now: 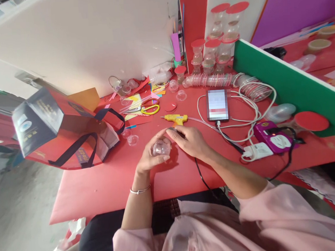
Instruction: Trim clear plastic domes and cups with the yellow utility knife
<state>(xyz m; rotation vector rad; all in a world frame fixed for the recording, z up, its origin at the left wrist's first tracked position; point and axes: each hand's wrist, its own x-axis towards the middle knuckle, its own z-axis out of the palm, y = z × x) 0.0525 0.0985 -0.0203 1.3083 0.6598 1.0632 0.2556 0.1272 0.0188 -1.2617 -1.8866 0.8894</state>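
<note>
From where I stand, the see-through plastic cup [161, 148] sits in the left hand [150, 153], cradled between the thumb on its near side and the fingers curled around its far side. The right hand [192, 141] is just beyond it to the right, its fingers bent and its thumb pointing left, nearly meeting the left fingertips. Something dark [181, 134] shows beneath those right fingers, but I can't tell whether they grip it.

Both hands are over the red table [103, 190], well in from its near edge. Bare red surface runs from the left wrist toward the near left corner, below a red-and-navy bag [68, 135]. On the far side, the yellow glue gun [176, 119] lies close to the hands, with scissors [151, 110] farther left. To the right are a phone [217, 109], a looped white cable [259, 114] and a purple power strip [267, 129]; a green divider [284, 91] bounds that side.

The bag bears gold and pale lettering, too blurred to read. The phone's screen is pixelated.
</note>
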